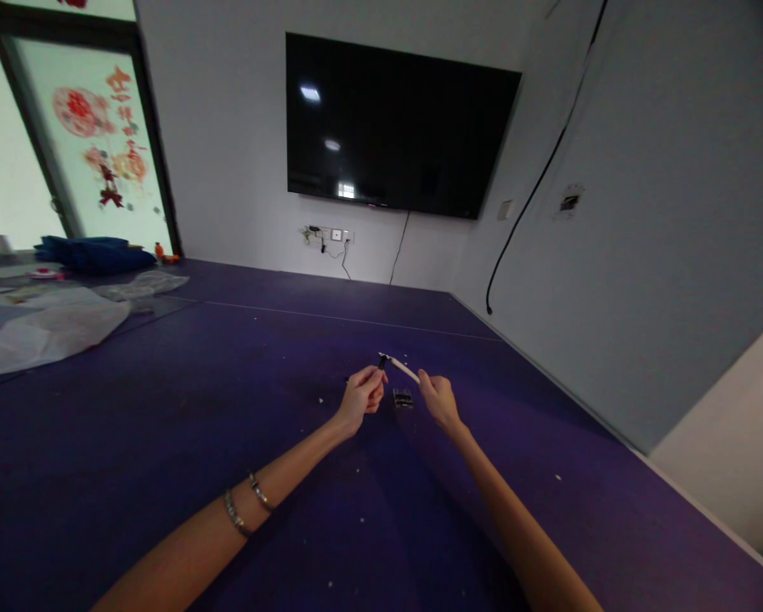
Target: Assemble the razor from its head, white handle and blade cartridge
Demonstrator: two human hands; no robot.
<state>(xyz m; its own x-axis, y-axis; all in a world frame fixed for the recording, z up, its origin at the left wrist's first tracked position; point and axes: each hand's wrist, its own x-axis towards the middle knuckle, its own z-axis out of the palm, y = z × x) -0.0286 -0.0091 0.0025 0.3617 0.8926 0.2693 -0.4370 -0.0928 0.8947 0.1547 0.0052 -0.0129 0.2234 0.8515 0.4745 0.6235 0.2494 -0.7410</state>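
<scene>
Over the purple table surface (279, 365), my left hand (361, 398) is closed, pinching a small black piece (382, 362) upright at its fingertips. My right hand (438, 398) is wrapped round the end of a slim white-handled tool (404, 370). The tool slants up to the left, and its small metallic tip meets or overlaps the top of the black piece; whether they touch I cannot tell. Between and just below the hands lies a small clear case (403, 399) with dark parts in it. The exact kinds of tool and piece are too small to make out.
White crumbs (321, 400) are scattered about the surface. Crumpled clear plastic (56, 331) and a dark blue cloth (94, 254) lie far left. A black cable (534, 191) hangs along the right wall, and a television (400, 127) is mounted ahead.
</scene>
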